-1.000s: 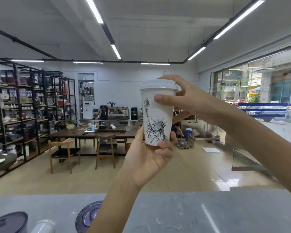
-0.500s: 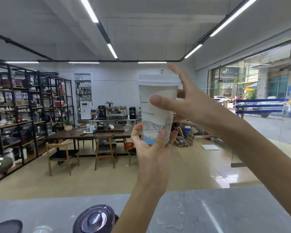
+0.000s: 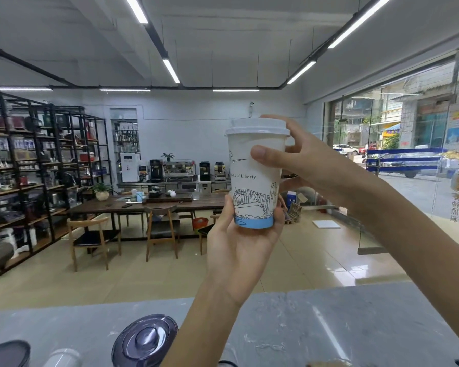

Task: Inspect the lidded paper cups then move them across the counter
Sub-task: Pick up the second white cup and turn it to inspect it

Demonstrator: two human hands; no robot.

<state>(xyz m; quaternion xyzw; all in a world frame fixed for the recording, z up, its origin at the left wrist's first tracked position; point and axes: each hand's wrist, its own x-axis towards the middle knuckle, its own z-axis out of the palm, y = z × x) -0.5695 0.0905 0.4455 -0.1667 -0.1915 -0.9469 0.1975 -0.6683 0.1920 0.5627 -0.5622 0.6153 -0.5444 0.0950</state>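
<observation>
1. Near left edge of the grey counter [image 3: 355,327]: dark round lid [image 3: 7,353], cut off by the frame.
2. Just right of it, a second dark domed lid [image 3: 145,340], glossy, sitting on the counter near the left forearm.
3. Between those two lids, a pale rounded object [image 3: 61,357], too blurred to identify.
4. Centre: left hand [image 3: 239,250] raised well above the counter, palm toward the camera, cradling the base of the paper cup [image 3: 255,181]; thumb up the cup's left side, fingers curled around the right of the blue base band.
5. Cup upright, white lid [image 3: 257,127] seated on top, bridge drawing and "of Liberty" lettering facing the camera.
6. Right: right hand [image 3: 310,165] gripping the upper cup, thumb pressed flat on the front wall below the lid rim, fingers wrapped behind the lid and rim; contact there mostly hidden.
7. Both hands closed on the cup, held high in front of the far shop room.
</observation>
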